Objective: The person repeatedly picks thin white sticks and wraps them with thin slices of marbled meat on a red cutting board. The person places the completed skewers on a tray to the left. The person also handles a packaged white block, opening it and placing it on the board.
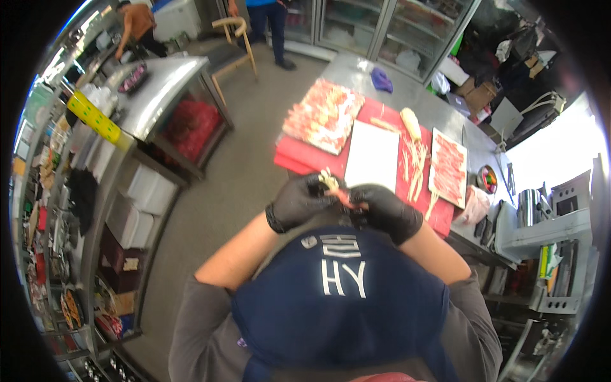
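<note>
Both my hands wear black gloves and meet in front of my apron, near the table's edge. Between them is a small bundle of enoki mushrooms (328, 178) with a strip of thin-sliced meat (342, 196) around it. My left hand (301, 201) grips the mushroom end, and my right hand (385, 210) pinches the meat end. Just beyond lies a white board (373, 153) on a red cutting board (305, 152). A tray piled with meat-wrapped rolls (325, 114) sits to its left. Loose enoki strands (416, 167) and a thicker enoki clump (410, 123) lie right of it, beside a white tray of meat slices (447, 166).
On the steel table (346, 69) are a purple cloth (382, 79), a metal bowl (487, 179), a plastic bag (473, 204) and dark-handled knives (484, 231). Left stand a steel counter (167, 79) and shelving. A wooden chair (234, 52) and two people are farther back, near glass-door fridges (353, 24).
</note>
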Demonstrator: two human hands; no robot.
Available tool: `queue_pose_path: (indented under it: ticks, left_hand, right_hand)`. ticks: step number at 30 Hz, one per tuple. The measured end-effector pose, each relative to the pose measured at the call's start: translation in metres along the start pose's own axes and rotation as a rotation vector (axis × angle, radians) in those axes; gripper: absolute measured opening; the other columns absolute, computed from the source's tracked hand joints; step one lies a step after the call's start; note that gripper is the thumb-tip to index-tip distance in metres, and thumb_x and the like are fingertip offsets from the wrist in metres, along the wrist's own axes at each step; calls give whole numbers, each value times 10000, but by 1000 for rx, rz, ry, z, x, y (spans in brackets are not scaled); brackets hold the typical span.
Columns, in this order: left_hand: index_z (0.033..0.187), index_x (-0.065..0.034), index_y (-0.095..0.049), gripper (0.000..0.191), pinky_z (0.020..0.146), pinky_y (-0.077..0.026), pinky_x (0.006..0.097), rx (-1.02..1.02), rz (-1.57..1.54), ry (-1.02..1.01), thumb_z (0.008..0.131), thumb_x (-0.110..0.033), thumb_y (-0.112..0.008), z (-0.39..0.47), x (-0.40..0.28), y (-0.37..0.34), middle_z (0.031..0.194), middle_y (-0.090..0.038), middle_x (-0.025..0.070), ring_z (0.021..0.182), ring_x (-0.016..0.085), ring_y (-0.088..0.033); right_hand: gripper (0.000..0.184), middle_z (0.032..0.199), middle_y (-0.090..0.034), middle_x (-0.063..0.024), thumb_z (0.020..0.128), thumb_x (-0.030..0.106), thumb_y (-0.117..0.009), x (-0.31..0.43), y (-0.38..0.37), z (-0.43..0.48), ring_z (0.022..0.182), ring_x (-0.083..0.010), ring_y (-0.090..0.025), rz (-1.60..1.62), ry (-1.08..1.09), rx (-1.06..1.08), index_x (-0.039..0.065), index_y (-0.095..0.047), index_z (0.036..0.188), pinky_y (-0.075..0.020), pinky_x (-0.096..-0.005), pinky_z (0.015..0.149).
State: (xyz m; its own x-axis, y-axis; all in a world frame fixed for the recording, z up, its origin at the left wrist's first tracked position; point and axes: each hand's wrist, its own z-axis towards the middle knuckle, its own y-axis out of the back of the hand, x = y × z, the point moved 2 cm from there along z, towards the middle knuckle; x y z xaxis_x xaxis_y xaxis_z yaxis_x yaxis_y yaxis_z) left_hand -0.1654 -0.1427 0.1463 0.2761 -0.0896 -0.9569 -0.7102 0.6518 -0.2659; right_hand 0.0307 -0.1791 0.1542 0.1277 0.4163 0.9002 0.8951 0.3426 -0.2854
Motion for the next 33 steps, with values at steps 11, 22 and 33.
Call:
queue_pose_path:
  ticks: [11,22,33]
  left_hand:
    - [1067,-17,-610,171,690,-465,239,-176,-245,105,914,-93,-609,15,27,-10,886,-621,24,777,99,-578]
    - [1003,-6,-620,135,659,-447,257,-188,-141,196,894,-84,-604,27,27,-40,834,-609,20,726,103,-545]
    - [1025,-4,-632,150,727,-481,232,-67,78,82,875,-4,-630,43,24,-74,891,-649,24,792,97,-596]
  right_hand:
    - [410,845,-626,-122,838,250,-673,13,0,-4,677,-193,-599,-732,699,-266,40,-597,1182,-476,-341,613]
    - [196,725,-616,-97,833,189,-634,11,29,-27,628,-229,-595,-879,714,-331,18,-668,921,-470,-344,575]
    - [260,702,-579,-56,892,241,-618,5,67,-51,581,-121,-539,-143,46,-14,8,-663,996,-433,-278,528]
